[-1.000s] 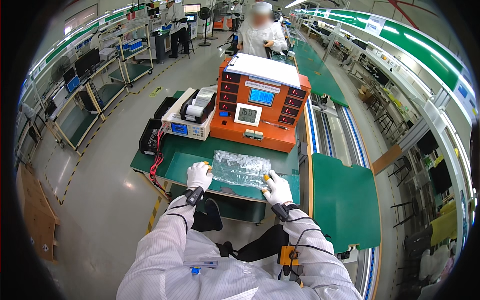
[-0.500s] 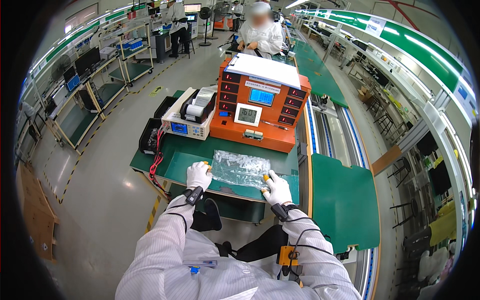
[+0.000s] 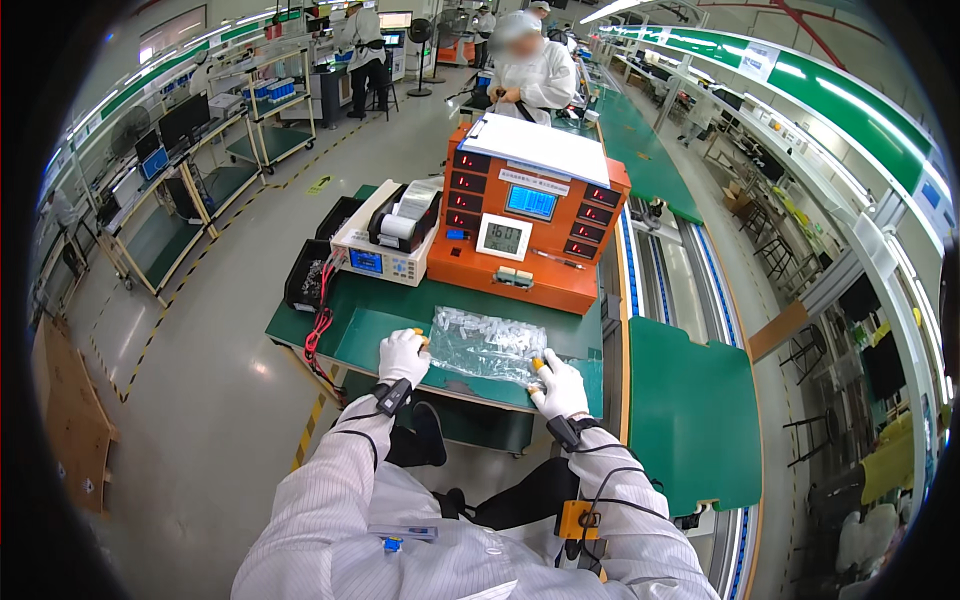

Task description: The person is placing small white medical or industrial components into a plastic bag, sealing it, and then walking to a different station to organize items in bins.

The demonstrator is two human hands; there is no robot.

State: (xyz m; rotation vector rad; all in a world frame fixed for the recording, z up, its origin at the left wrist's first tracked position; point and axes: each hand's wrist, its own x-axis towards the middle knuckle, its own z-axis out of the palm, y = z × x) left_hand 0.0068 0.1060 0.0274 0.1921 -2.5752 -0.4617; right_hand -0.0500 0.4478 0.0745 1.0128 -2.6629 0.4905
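Note:
A clear plastic bag (image 3: 478, 357) lies flat on the green work table in front of me. Small white and translucent parts (image 3: 495, 330) are gathered in its far half. My left hand (image 3: 403, 357), in a white glove with orange finger covers, rests at the bag's left edge, fingertips slightly apart. At the opposite edge is my right hand (image 3: 561, 388), gloved the same way. Its thumb and forefinger are spread by the bag's near right corner. Neither hand visibly grips the bag.
Behind the bag stands an orange test box (image 3: 520, 285) with displays, a small clock (image 3: 503, 237) and a clipboard (image 3: 535, 147) on top. To its left are a white meter (image 3: 375, 262), red leads (image 3: 318, 325) and black bins (image 3: 305, 275). A conveyor (image 3: 665, 270) runs along the right. A co-worker (image 3: 535, 75) stands beyond.
My view has shifted slightly, so the table and its things sit a little lower and further right. Both hands keep their places beside the bag. The co-worker's head has turned or leaned.

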